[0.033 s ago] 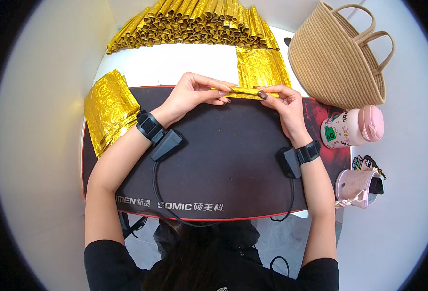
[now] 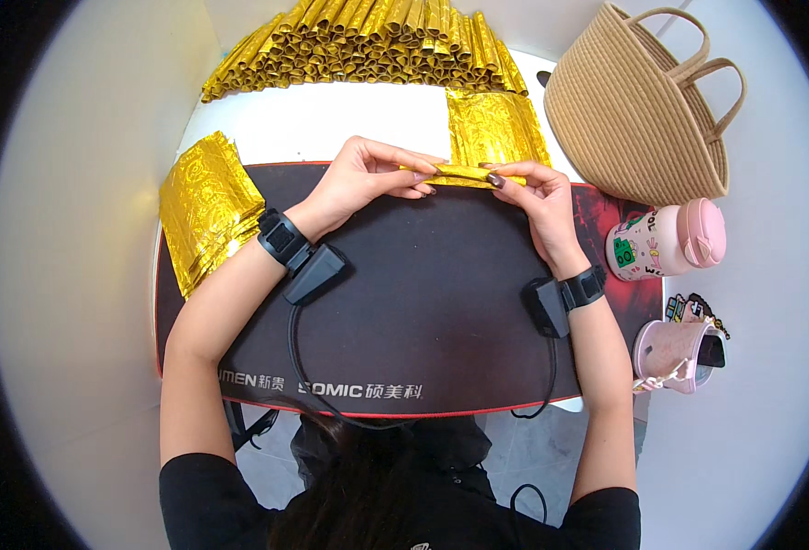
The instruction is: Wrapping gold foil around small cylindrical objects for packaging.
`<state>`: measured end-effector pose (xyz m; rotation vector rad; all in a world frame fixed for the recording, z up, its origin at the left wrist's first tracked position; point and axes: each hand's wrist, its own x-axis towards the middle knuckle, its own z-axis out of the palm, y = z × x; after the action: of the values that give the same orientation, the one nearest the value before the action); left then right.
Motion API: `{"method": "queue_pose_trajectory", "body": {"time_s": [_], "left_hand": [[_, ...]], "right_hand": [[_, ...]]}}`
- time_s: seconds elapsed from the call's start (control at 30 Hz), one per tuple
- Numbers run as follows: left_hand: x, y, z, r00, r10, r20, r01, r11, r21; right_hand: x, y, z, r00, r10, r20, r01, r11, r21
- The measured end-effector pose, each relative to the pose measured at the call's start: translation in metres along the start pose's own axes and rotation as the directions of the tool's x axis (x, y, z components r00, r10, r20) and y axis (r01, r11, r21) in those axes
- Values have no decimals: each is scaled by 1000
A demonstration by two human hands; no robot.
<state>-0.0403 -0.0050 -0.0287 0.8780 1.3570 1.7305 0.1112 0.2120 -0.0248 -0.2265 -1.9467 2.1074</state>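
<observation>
A narrow, partly rolled sheet of gold foil paper (image 2: 464,172) stretches between my hands over the far edge of the dark desk mat (image 2: 423,293). My left hand (image 2: 381,170) pinches its left end between thumb and fingers. At the other end my right hand (image 2: 534,188) grips it, the thumb pressed on the near side. A dark gap shows along the roll's middle. Just beyond my right hand lies a stack of flat gold foil sheets (image 2: 496,128). Another fanned stack of gold sheets (image 2: 207,211) rests by my left forearm.
Many finished gold rolls (image 2: 358,46) are piled at the back. A woven basket (image 2: 633,110) stands at the back right. Below it are a pink-lidded bottle (image 2: 665,240) and a pink cup (image 2: 670,356) holding a dark object. Cables (image 2: 291,339) trail from both wrist straps across the mat.
</observation>
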Motion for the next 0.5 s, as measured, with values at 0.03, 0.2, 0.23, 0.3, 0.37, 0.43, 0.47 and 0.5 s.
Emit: {"method": "queue_pose_trajectory", "body": {"time_s": [0.03, 0.2, 0.23, 0.3, 0.37, 0.43, 0.47, 0.5], "left_hand": [[1, 1, 1, 1000, 13, 14, -13, 1000, 6], [0, 7, 6, 999, -40, -18, 41, 998, 40], [0, 8, 7, 997, -71, -22, 72, 996, 45], [1, 11, 9, 994, -105, -28, 106, 992, 61], [1, 12, 9, 990, -138, -36, 140, 987, 77], [3, 10, 6, 983, -181, 8, 179, 979, 95], [3, 10, 7, 984, -180, 8, 178, 979, 95], [2, 10, 7, 985, -173, -6, 173, 981, 89]], "right_hand": [[0, 1, 0, 1000, 0, -1, 0, 1000, 0], [1, 2, 0, 995, -103, 20, 103, 994, -41], [1, 2, 1, 995, -102, 20, 103, 994, -41], [1, 2, 1, 995, -95, 7, 95, 995, -31], [1, 4, 0, 993, -118, -1, 118, 993, -25], [2, 6, -2, 990, -142, -8, 142, 990, -20], [1, 7, -3, 991, -134, -11, 134, 990, 32], [1, 7, -3, 992, -125, -13, 126, 989, 83]]}}
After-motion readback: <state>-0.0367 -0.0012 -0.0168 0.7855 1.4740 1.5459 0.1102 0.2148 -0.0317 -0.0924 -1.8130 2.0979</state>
